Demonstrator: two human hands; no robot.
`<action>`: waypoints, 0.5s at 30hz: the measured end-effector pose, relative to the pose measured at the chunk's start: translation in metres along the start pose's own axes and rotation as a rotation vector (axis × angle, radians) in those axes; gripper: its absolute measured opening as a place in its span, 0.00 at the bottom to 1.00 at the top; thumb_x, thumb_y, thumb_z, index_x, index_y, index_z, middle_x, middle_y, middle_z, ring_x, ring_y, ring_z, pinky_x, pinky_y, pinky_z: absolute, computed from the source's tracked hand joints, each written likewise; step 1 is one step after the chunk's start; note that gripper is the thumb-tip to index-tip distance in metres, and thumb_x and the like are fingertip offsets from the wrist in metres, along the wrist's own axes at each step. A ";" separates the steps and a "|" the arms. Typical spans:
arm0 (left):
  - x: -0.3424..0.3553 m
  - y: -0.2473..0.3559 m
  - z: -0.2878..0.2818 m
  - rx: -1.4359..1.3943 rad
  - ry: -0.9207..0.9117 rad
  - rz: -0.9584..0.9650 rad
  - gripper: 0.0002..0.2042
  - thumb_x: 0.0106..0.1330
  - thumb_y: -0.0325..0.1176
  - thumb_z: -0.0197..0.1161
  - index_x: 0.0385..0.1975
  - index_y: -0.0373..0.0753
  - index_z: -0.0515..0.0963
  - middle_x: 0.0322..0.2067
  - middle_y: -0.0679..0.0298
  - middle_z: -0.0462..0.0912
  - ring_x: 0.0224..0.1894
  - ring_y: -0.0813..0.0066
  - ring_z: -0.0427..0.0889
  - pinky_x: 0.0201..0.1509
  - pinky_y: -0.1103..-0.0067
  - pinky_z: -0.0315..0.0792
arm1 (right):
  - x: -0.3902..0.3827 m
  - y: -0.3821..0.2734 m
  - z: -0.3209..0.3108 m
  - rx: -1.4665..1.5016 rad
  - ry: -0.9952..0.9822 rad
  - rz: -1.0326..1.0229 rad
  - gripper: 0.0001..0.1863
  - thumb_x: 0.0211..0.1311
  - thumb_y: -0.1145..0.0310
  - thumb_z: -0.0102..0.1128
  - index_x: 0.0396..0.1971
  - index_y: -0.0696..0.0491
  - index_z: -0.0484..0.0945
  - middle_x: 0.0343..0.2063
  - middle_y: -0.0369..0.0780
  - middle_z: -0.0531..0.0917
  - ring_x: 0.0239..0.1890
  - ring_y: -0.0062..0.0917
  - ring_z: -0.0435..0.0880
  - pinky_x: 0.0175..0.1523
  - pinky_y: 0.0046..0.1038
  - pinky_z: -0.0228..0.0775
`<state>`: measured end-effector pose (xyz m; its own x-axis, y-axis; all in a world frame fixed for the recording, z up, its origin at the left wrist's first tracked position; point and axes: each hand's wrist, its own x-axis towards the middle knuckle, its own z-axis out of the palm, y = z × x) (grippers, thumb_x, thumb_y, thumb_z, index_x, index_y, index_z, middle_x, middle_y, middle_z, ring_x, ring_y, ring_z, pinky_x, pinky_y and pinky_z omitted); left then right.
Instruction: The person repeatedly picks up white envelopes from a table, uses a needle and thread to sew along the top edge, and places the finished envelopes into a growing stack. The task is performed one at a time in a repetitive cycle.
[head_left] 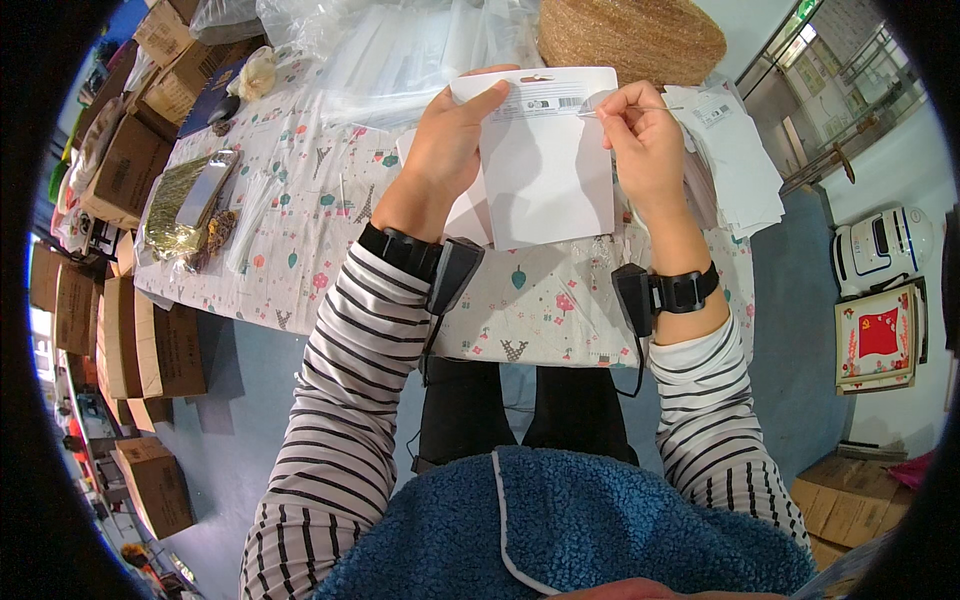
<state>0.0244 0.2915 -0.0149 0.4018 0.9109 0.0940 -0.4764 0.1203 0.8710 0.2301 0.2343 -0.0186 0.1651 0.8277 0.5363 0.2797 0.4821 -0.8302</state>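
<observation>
Hang-hole card (pixel 548 190): white, held over the flower-print tabletop (pixel 510 340), printed band near its top.
Left hand (pixel 440 145): grip closed on the card's upper left edge, thumb across its face.
Right hand (pixel 645 138): grip pinched on a thin needle-like rod (pixel 588 114), tip at the card's upper right.
Handling: apparently light, smooth, springy, liable to crease; edges look the best hold.

1. You wore the camera on your head, the left one of a side-by-side fisheye pair.
2. It looked down past your blue fleecy garment (pixel 590 520), nearest the lens, onto your left hand (pixel 450 140) and right hand (pixel 645 145) above the table (pixel 540 330).
3. Straight edges bent toward its dark rim.
</observation>
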 end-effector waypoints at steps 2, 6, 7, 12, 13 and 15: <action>-0.001 -0.001 0.000 0.021 0.004 0.012 0.16 0.73 0.32 0.57 0.57 0.32 0.74 0.52 0.55 0.81 0.53 0.67 0.81 0.58 0.74 0.75 | 0.000 0.001 -0.001 -0.060 -0.021 -0.014 0.04 0.64 0.82 0.53 0.32 0.57 0.72 0.24 0.33 0.77 0.25 0.13 0.74 0.31 0.18 0.67; -0.001 -0.001 0.000 0.026 -0.010 0.033 0.16 0.73 0.32 0.57 0.56 0.32 0.74 0.51 0.56 0.81 0.52 0.69 0.81 0.57 0.75 0.75 | 0.000 0.003 0.001 -0.178 -0.021 -0.127 0.05 0.62 0.83 0.53 0.30 0.56 0.71 0.26 0.33 0.76 0.27 0.16 0.73 0.33 0.19 0.67; -0.001 -0.001 0.001 0.028 -0.009 0.032 0.16 0.73 0.32 0.58 0.56 0.32 0.74 0.51 0.56 0.81 0.52 0.69 0.81 0.57 0.75 0.75 | 0.000 0.003 0.001 -0.219 -0.031 -0.162 0.06 0.64 0.83 0.52 0.30 0.56 0.69 0.27 0.33 0.75 0.27 0.14 0.72 0.34 0.18 0.66; -0.002 -0.002 0.003 0.052 -0.037 0.052 0.16 0.73 0.33 0.58 0.56 0.32 0.74 0.50 0.57 0.82 0.51 0.71 0.81 0.56 0.76 0.75 | 0.001 0.002 0.003 -0.391 -0.057 -0.279 0.08 0.63 0.84 0.52 0.28 0.56 0.66 0.27 0.34 0.71 0.30 0.17 0.71 0.37 0.20 0.67; -0.002 -0.002 0.003 0.055 -0.037 0.048 0.16 0.73 0.33 0.58 0.56 0.32 0.74 0.50 0.57 0.82 0.51 0.71 0.81 0.56 0.76 0.75 | 0.001 0.002 0.003 -0.417 -0.064 -0.282 0.08 0.62 0.85 0.52 0.27 0.56 0.65 0.27 0.35 0.71 0.30 0.18 0.72 0.38 0.21 0.68; -0.002 -0.003 0.004 0.058 -0.045 0.048 0.16 0.73 0.33 0.57 0.56 0.32 0.74 0.49 0.57 0.82 0.51 0.71 0.81 0.56 0.76 0.75 | 0.001 0.002 0.004 -0.458 -0.063 -0.302 0.09 0.62 0.85 0.51 0.27 0.56 0.64 0.27 0.36 0.71 0.31 0.19 0.72 0.39 0.22 0.69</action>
<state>0.0277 0.2875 -0.0156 0.4150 0.8963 0.1563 -0.4500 0.0529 0.8915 0.2271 0.2375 -0.0205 -0.0396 0.6941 0.7188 0.6911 0.5386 -0.4820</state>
